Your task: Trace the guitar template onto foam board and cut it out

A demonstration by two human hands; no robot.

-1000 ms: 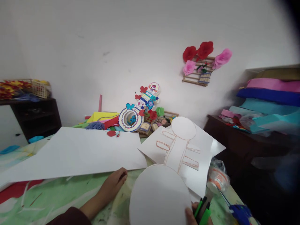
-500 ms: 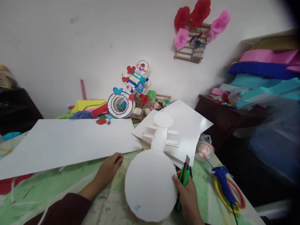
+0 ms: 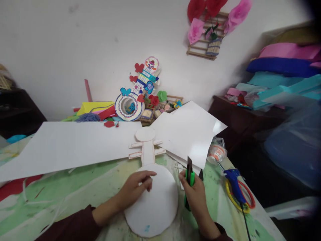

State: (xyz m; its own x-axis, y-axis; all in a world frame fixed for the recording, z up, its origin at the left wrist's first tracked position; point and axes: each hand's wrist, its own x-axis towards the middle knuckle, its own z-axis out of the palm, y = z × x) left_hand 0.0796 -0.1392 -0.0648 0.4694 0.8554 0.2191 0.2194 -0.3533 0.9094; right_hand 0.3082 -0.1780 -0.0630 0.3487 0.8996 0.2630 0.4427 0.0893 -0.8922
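Observation:
A white guitar-shaped cutout (image 3: 152, 197) lies flat on the green table (image 3: 75, 190), its neck and round head pointing away from me. My left hand (image 3: 135, 189) rests on the round body with fingers spread over its upper left edge. My right hand (image 3: 194, 194) is closed around a green utility knife (image 3: 189, 177), blade up, just right of the cutout.
A large white sheet (image 3: 70, 145) lies to the left, another white sheet (image 3: 190, 132) behind the knife. A blue glue gun (image 3: 234, 182) and coloured rings sit at the right edge beside a small cup (image 3: 216, 153). A decorated paper guitar (image 3: 136, 93) leans on the wall.
The cutout has come down from my right hand's grip onto the table. My left hand moved from the table edge onto its round body. The right hand let the cutout go, keeping the knife.

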